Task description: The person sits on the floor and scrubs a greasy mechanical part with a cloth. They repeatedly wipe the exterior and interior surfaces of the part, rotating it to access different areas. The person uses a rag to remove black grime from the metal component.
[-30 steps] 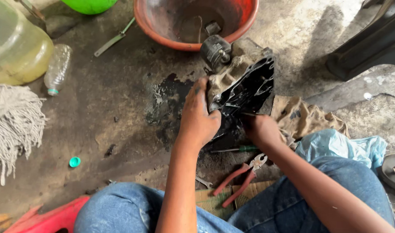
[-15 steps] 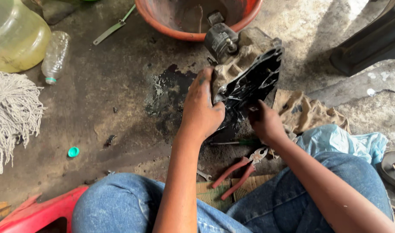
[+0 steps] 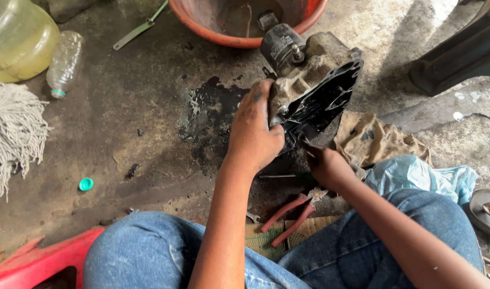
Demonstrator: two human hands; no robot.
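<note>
- A dirty metal engine part [image 3: 314,88] sits in the upper middle of the frame, tipped up on its edge on the floor. It is grey outside and black and oily inside.
- The left hand [image 3: 254,131] is closed around the left side of the engine part and holds it up.
- The right hand [image 3: 328,166] is lower, at the bottom edge of the engine part. Its fingers are curled and seem to pinch something thin and dark that pokes into the black inside. I cannot tell what that thin thing is.
- I think the step now is picking or scraping at the inside of the part while the other hand keeps it steady.
- The next move needs a firm hold, because the part looks oily and could slip, and small, careful pokes.
- A black round can [image 3: 281,45] sticks out at the top of the part.
- Just behind it, at the top of the frame, is an orange bowl [image 3: 202,24].
- A dark oil stain [image 3: 213,109] is on the floor to the left of the part.
- A brown rag [image 3: 376,139] lies to the right, and a light blue bag [image 3: 421,176] is beside it.
- Red pliers [image 3: 287,214] lie between the knees, below the hands.
- A mop [image 3: 12,134] is at the left edge.
</note>
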